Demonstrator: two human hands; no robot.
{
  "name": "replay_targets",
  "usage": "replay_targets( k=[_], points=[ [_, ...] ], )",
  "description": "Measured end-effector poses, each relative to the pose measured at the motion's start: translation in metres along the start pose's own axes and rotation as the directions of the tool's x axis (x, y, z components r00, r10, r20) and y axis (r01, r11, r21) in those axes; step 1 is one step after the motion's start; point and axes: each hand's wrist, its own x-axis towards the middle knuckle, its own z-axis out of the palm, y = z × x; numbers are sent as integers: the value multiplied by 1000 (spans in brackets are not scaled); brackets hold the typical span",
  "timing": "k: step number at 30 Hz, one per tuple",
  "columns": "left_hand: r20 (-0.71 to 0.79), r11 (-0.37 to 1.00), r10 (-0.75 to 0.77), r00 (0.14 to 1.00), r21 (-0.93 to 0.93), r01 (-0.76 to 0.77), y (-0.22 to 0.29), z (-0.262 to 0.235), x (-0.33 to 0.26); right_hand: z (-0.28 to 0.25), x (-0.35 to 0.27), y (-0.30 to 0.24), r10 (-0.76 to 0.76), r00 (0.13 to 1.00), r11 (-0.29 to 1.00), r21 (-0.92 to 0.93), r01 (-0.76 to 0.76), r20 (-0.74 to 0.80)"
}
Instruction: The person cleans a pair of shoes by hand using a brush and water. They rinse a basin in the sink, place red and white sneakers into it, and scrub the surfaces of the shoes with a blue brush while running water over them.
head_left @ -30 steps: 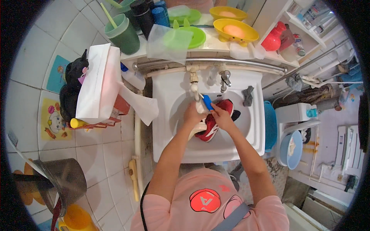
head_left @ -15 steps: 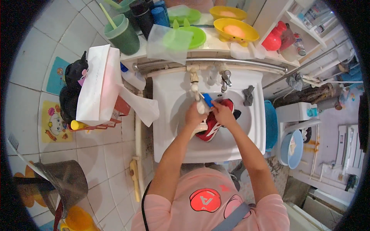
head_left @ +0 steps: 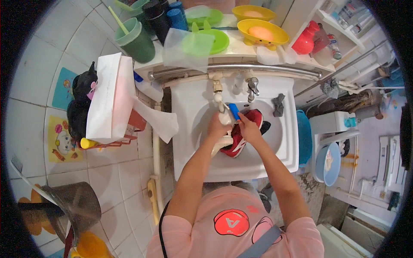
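At the white sink (head_left: 183, 165), my left hand (head_left: 218, 126) is closed around a cream-coloured shoe (head_left: 222, 143), which shows above and below the fingers; much of it is hidden by the hand. My right hand (head_left: 249, 130) pinches a short blue brush-like tool (head_left: 233, 111) close to the shoe's upper end. Its bristles cannot be made out. Beneath my right hand, a red sneaker (head_left: 254, 116) with white stripes lies slanted in the basin. Just beyond my left hand stands the pale tap (head_left: 218, 97).
A second, metal tap (head_left: 252, 88) stands right of the pale one. A dark grey rag (head_left: 278, 105) lies on the sink's right rim. Behind runs a metal rail (head_left: 266, 71) below a shelf with green and yellow soap dishes (head_left: 262, 33). A tissue pack (head_left: 109, 99) hangs at left.
The blue tool has tilted more upright and shifted slightly right with my right hand. The cream shoe has turned a little in my left hand. The red sneaker stays in the basin.
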Motion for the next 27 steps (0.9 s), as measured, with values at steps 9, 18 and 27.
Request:
replay_targets(
  k=[9, 18, 27],
  points=[
    [190, 990, -113, 975, -58, 126, -10, -5, 26, 7, -28, 9, 25, 995, 994, 108, -14, -100],
    [157, 979, -109, 982, -156, 134, -26, -8, 37, 6, -30, -8, 4, 992, 1000, 19, -2, -122],
    [154, 959, -184, 971, -188, 212, -11, -12, 24, 31, -45, 2, -47, 992, 987, 150, 65, -121]
  ],
)
